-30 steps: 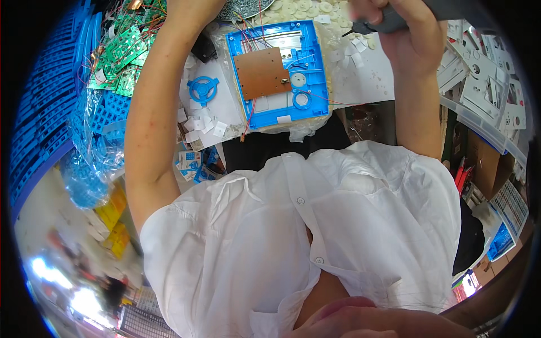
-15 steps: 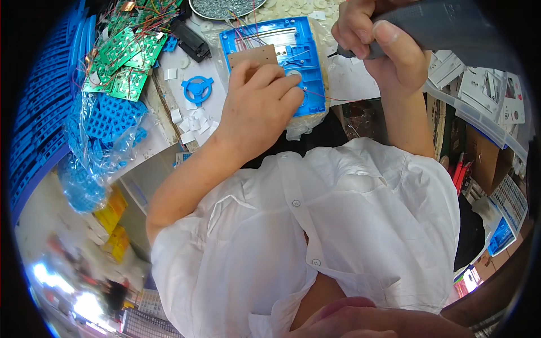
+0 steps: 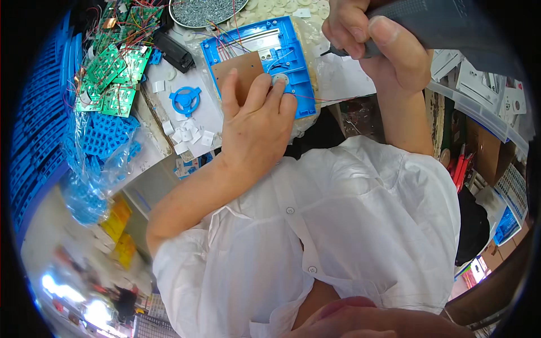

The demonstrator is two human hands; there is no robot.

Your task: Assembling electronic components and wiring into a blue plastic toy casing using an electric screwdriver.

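Observation:
My left hand (image 3: 256, 115) lies over a blue plastic housing (image 3: 306, 67), fingers stretched out. Its fingertips rest on a brown circuit board (image 3: 246, 63) and beside a round white disc (image 3: 280, 79) in the housing. The board sits slightly askew at the housing's left side, with thin coloured wires running around it. In my right hand (image 3: 389, 48), raised to the right of the housing, is a dark grey electric screwdriver (image 3: 431, 25). Its thin bit points left, apart from the housing. The fingers wrap around its front end.
At the left lie a blue ring part (image 3: 185, 101), white paper squares (image 3: 189, 134), green circuit boards (image 3: 104, 67) and bagged blue keypads (image 3: 110, 132). A dish of small screws (image 3: 208, 8) stands at the back. On the right is a clear bin (image 3: 484, 110) of white parts.
My left hand has opened out, and more of the brown board shows. Housing and nearby parts appear shifted left in the picture. My right hand still holds the electric screwdriver.

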